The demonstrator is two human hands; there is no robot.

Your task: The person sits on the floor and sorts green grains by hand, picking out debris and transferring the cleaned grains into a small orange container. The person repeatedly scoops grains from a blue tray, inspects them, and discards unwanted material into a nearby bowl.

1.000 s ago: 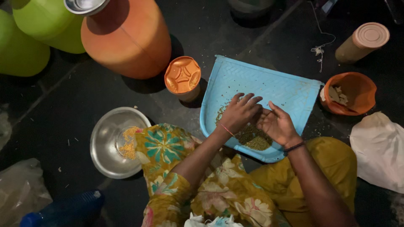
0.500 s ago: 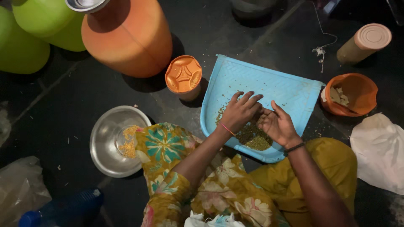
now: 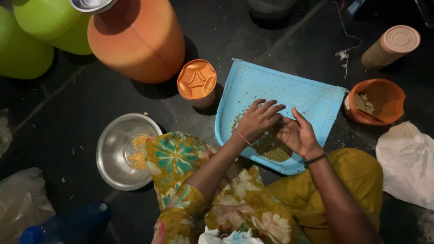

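Now sorting | left hand (image 3: 258, 121), right hand (image 3: 296, 134) spread open over green grains (image 3: 271, 149) in blue tray (image 3: 289, 90) | next: careful fingertip picking

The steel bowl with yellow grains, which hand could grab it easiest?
Probably the left hand: the steel bowl sits on that side, beyond the left knee. The right hand lies farther off, over the blue tray.

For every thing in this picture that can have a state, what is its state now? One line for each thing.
Left hand: open, fingers spread, palm down over the grains.
Right hand: open, palm turned up, beside the left hand.
Blue tray: lying on the floor, near end holding a pile of green grains.
Steel bowl: upright, a little yellow grain inside.
Orange bowl: open, pale pieces inside.
Orange-lidded jar: closed.
Tan jar: closed, tilted.
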